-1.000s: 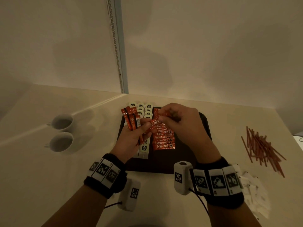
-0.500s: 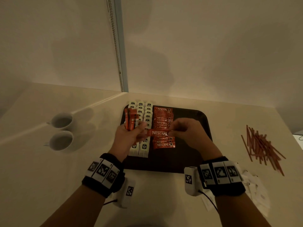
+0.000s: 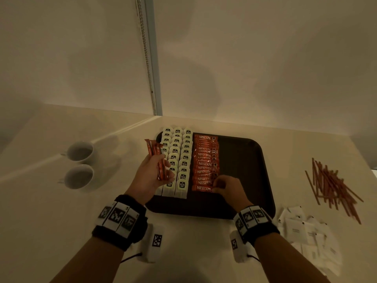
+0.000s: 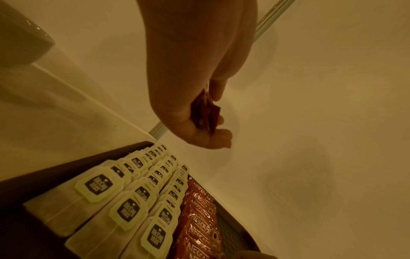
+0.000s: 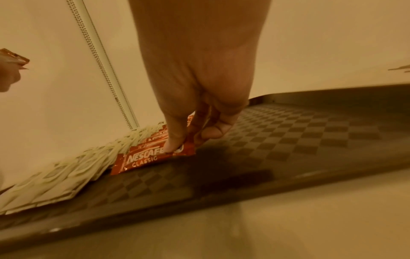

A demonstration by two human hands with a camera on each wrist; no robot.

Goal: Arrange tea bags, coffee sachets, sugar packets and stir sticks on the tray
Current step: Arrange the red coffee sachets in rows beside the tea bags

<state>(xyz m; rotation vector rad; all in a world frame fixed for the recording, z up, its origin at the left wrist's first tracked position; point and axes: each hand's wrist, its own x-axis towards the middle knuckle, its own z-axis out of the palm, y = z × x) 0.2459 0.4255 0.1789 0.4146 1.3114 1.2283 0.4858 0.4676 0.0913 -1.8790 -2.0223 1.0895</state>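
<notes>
Dark tray (image 3: 244,160) on a pale table (image 3: 51,221), holding three overlapping rows of tea bags (image 3: 177,160) along its left side and, just right of them, one column of overlapping coffee sachets (image 3: 206,158). Right hand (image 3: 228,189) low over the near end of that column, fingertips (image 5: 175,145) curled down and pinching the right end of the nearest sachet (image 5: 142,160), flat on the tray floor. Left hand (image 3: 151,174) raised above the left tea bag row, fingers closed round a small bundle of sachets (image 3: 157,158) standing upright and fanned at the top. Loose heap of stir sticks (image 3: 330,186) on the table well right of the tray; scattered white sugar packets (image 3: 306,231) nearer, beside the right wrist. Two white cups (image 3: 80,164) side by side on the table, left of the tray.
</notes>
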